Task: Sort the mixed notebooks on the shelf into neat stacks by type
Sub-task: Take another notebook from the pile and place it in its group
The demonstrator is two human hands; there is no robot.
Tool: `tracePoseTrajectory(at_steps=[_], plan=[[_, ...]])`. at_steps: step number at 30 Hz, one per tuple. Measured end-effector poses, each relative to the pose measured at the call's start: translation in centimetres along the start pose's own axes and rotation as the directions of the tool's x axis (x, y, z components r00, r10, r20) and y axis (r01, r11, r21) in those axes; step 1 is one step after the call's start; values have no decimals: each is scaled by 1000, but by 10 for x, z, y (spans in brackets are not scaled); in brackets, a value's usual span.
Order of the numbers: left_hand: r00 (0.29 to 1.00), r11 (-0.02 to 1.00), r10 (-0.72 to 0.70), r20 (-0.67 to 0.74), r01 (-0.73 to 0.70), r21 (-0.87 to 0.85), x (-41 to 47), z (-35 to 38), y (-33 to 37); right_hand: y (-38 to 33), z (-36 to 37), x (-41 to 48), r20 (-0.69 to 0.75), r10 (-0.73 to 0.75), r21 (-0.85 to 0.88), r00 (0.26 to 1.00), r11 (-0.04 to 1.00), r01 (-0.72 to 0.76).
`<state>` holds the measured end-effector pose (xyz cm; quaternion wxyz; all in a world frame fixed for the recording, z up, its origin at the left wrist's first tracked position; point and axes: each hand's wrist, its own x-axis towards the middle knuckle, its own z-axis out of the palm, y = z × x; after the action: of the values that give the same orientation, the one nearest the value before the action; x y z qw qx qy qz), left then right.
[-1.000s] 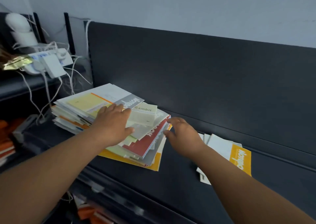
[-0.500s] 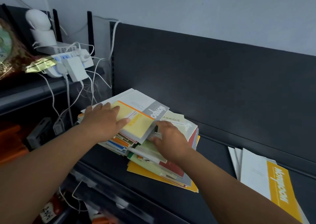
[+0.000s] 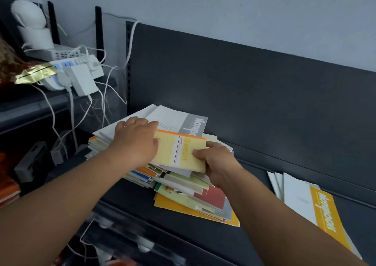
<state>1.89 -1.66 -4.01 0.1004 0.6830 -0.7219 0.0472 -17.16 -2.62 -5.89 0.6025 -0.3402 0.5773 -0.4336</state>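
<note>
A messy pile of mixed notebooks (image 3: pixel 189 192) lies on the dark shelf (image 3: pixel 254 221), left of centre. On top sits a pale yellow Gambit notebook (image 3: pixel 175 152) with an orange edge. My right hand (image 3: pixel 217 162) grips its right edge, thumb on the cover. My left hand (image 3: pixel 136 141) lies flat on the left part of the pile, touching the yellow notebook's left side. Under it is a grey-and-white notebook (image 3: pixel 183 121). A small stack of white-and-yellow notebooks (image 3: pixel 311 204) lies apart at the right.
The shelf's dark back panel (image 3: pixel 254 95) rises behind the pile. To the left, a neighbouring shelf holds a white power strip with plugs (image 3: pixel 75 72), dangling cables (image 3: pixel 105 107), a white device (image 3: pixel 30 24) and gold foil (image 3: pixel 32 74).
My right hand has moved from lower in the pile up to the yellow Gambit notebook and taken hold of its right edge. My left hand stays pressed on the pile.
</note>
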Motion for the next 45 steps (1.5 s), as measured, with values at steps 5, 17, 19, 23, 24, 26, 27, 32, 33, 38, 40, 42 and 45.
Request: tracePoseTrajectory(at_steps=[5,17,19,23,24,26,27,32,33,38,40,42,45], plan=[[991,993,110,80,-106,-50,25,-5,31,-7,-28,-4,39,-8,29,999,1000,6],[922,551,-347,170,347,-759,22,-23,-16,-1,-11,-3,99,173,59,980,982,-179],[881,385,-400,253,412,-826,20,-22,-18,-2,-11,-3,108,193,49,975,979,-199],[855,223,-414,313,429,-875,20,-17,-13,0,-4,-3,72,191,6,979,981,-192],[853,207,-420,310,422,-883,19,-18,-11,1,-1,-4,51,180,-12,982,984,-179],[848,167,-430,310,412,-896,17,-22,-7,1,4,-6,34,129,-40,991,991,-128],[847,149,-431,312,408,-901,16,-24,-4,0,3,-7,35,91,-39,995,995,-90],[873,110,-387,296,362,-926,10,-35,27,-10,-41,-15,-22,-71,12,997,997,72],[889,110,-357,286,345,-932,9,-35,37,-11,-56,-18,-36,-97,12,995,995,97],[952,138,-187,243,270,-953,3,-32,102,-14,-145,-40,-156,-197,-38,968,980,193],[962,148,-132,239,257,-955,0,-30,141,-12,-186,-52,-211,-222,-68,952,975,212],[965,147,-83,251,261,-954,-6,-26,184,-8,-230,-64,-255,-238,-97,937,971,220],[964,151,-20,265,265,-952,-16,-14,251,-2,-301,-84,-322,-235,-113,917,971,209]])
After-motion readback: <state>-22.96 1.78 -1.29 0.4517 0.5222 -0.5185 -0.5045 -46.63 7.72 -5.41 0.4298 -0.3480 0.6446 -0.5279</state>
